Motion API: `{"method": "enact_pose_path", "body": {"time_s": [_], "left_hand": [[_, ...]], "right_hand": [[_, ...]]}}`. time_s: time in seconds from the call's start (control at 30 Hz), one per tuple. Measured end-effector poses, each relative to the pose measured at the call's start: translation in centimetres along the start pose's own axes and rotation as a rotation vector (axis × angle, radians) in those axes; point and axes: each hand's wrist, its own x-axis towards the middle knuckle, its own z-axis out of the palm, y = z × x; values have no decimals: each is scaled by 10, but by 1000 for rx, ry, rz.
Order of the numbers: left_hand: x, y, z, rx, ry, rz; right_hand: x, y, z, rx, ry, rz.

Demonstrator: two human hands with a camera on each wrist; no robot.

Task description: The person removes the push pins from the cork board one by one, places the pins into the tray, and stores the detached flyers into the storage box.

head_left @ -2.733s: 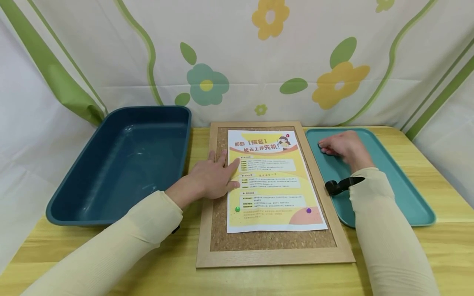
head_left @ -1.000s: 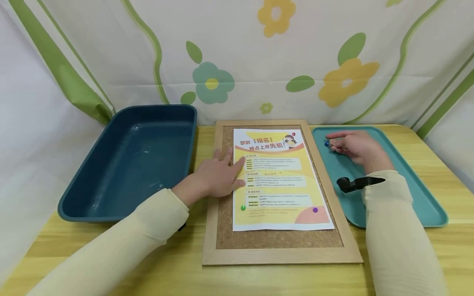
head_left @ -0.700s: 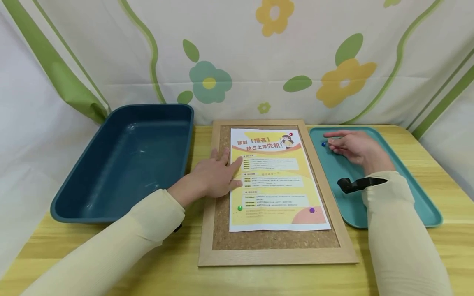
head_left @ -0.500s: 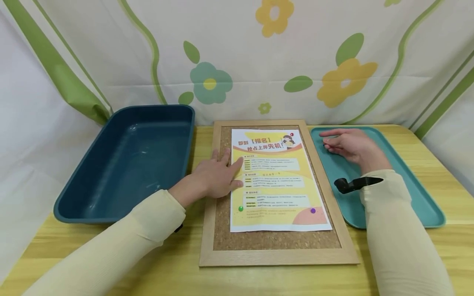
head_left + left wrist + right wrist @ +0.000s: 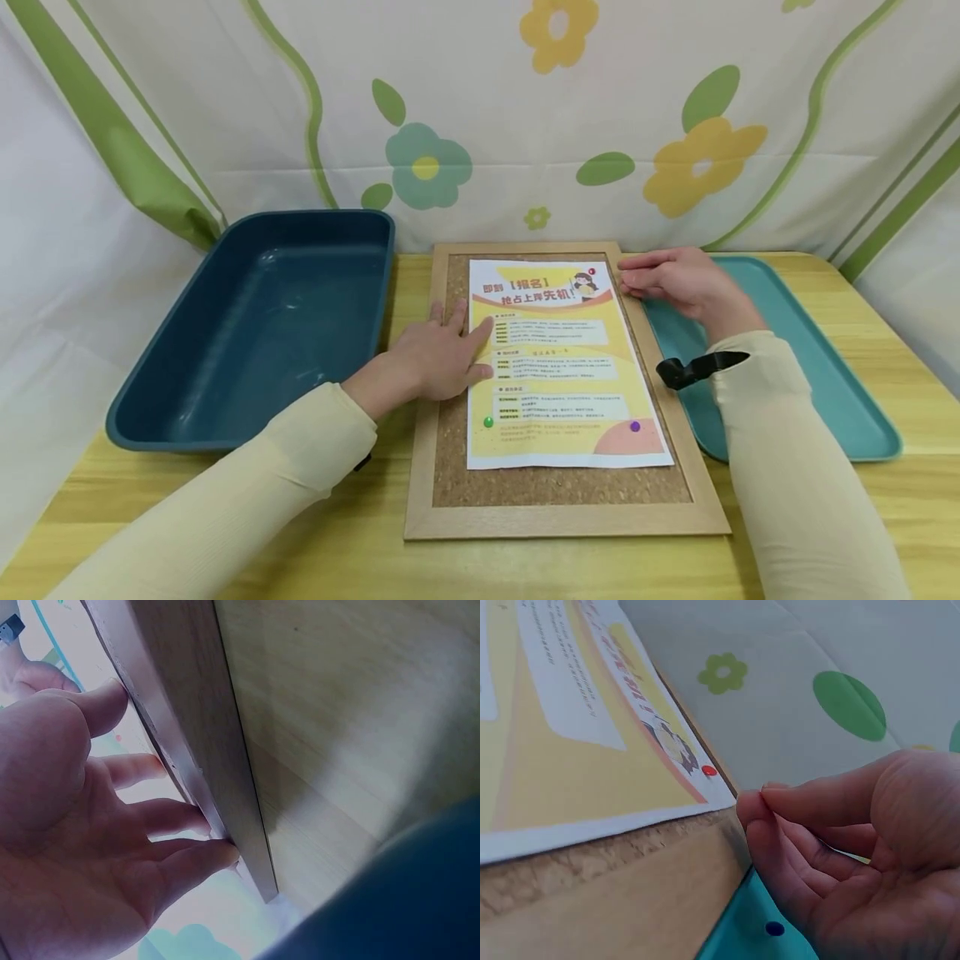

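Observation:
My left hand (image 5: 431,362) rests spread on the left side of the wood-framed cork board (image 5: 566,521), its thumb and forefinger reaching the printed poster (image 5: 570,375). The left wrist view shows its fingertips along the frame edge (image 5: 180,712). At the board's upper right corner is my right hand (image 5: 678,283), lightly bent, thumb and forefinger tips together, nothing visible between them. Close to those tips, a red push pin (image 5: 709,771) sits in the poster's corner. A blue push pin (image 5: 775,928) lies on the teal tray (image 5: 825,400); the head view hides it.
Green (image 5: 488,422) and purple (image 5: 635,426) push pins sit in the poster's lower corners. A deep blue bin (image 5: 255,333) stands left of the board. Behind the wooden table (image 5: 337,533) hangs a flowered cloth (image 5: 487,92).
The right hand has left the blue push pin lying on the tray and moved left to the board's upper right corner. The left hand stays on the board.

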Motion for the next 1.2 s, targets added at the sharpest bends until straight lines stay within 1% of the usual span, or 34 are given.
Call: {"method": "enact_pose_path", "body": {"time_s": [0.17,0.33,0.5,0.73,0.93,1.2], "left_hand": [[0,0,-1,-6,0,2],[0,0,0,2,-4,5],[0,0,0,1,-7,12],[-1,0,-1,-3,-7,3],[-1,-1,-1,-2,-9,2],[-1,0,0,4,-4,3]], "right_hand": [[4,-7,10,-70,-1,-8],[9,-11,22,-141,36,-18],[10,-14,27,-216,65,1],[13,-19,31,-239,50,-9],[19,-22,34,-294,53,-20],[20,-24,35,-307,73,18]]}}
